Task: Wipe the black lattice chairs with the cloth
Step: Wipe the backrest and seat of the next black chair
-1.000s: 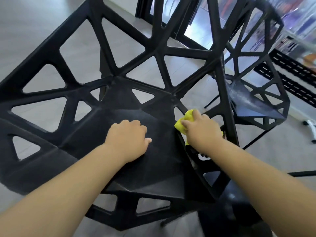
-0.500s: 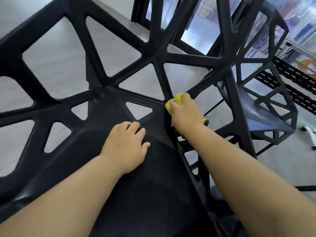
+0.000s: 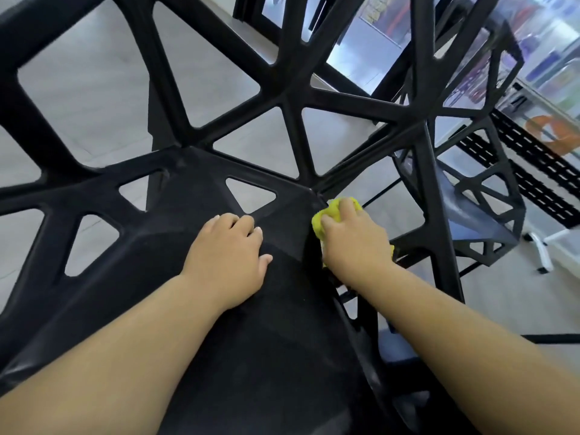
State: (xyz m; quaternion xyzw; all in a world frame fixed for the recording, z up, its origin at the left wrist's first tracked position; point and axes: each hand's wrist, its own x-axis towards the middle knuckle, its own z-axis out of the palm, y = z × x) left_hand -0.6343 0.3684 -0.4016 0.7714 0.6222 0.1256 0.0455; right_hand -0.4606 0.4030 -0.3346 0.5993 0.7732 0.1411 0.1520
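A black lattice chair (image 3: 188, 171) fills most of the view, its seat below me and its open-work back rising ahead. My right hand (image 3: 354, 243) grips a bunched yellow cloth (image 3: 332, 213) and presses it against the seat's right edge, where the seat meets the back. Most of the cloth is hidden under my fingers. My left hand (image 3: 229, 255) rests on the middle of the seat with its fingers loosely curled, holding nothing. A second black lattice chair (image 3: 483, 215) stands to the right behind the first.
Grey floor shows through the lattice gaps. A black perforated rail (image 3: 533, 164) runs along the right side, with glass-fronted shelves behind it. A white frame leg (image 3: 541, 249) stands on the floor at the right.
My right hand slid the cloth forward along the seat's right edge toward the back, then down again a little. The view has come closer to the chair. My left hand stays on the seat.
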